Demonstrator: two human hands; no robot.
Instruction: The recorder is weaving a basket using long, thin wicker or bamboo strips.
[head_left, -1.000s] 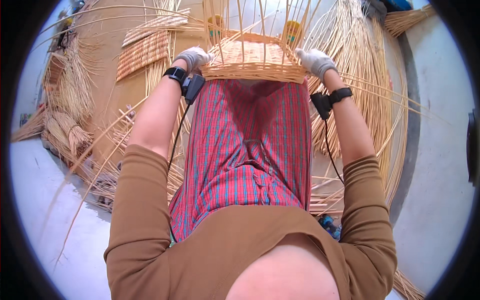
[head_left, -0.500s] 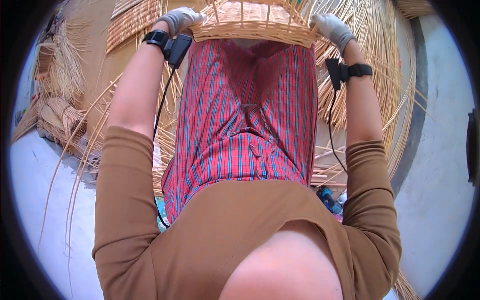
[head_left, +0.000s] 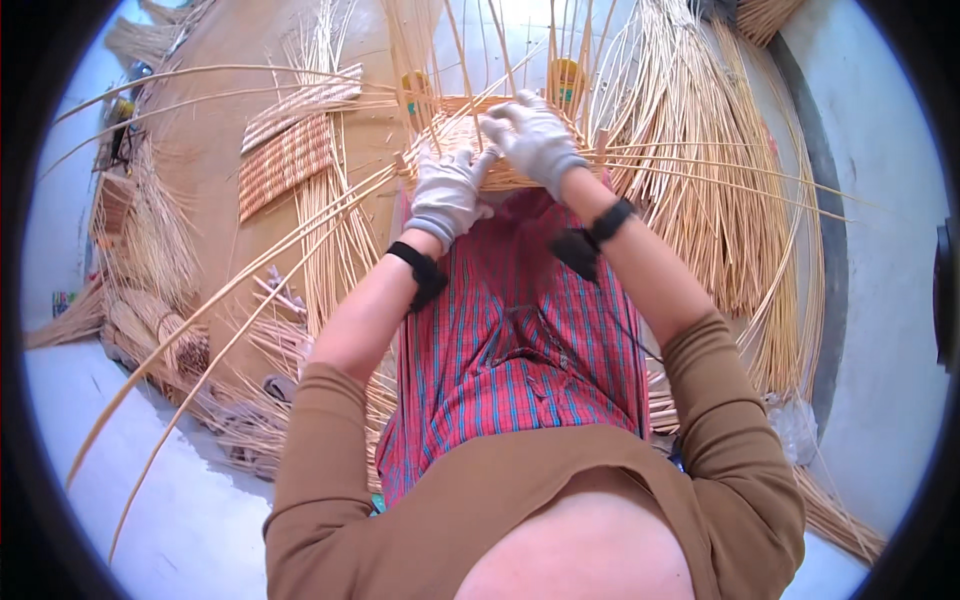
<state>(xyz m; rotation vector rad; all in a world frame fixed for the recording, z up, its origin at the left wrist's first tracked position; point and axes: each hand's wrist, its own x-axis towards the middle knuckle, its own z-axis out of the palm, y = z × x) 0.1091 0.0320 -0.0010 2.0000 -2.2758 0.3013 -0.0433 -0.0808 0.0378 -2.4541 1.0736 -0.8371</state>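
A half-woven wicker basket (head_left: 512,182) with tall upright stakes stands in front of my lap at the top middle. My left hand (head_left: 447,195), in a pale glove, grips its near wall at the left, fingers over the rim and thumb low on the near side. My right hand (head_left: 540,145), gloved too, reaches over the near wall among the stakes. Its fingers are bent but apart, their tips close to the left hand's. Whether they touch a stake is hard to make out.
Long canes (head_left: 215,310) stick out far to the left of the basket. A thick fan of loose canes (head_left: 690,200) lies at the right, a woven striped mat (head_left: 285,170) at the left. Two yellow-and-green round containers, one at the right (head_left: 567,85), stand behind the basket.
Both hands have left the basket's two sides and come together at its near wall. The basket now sits lower in view, its tall stakes showing upright.
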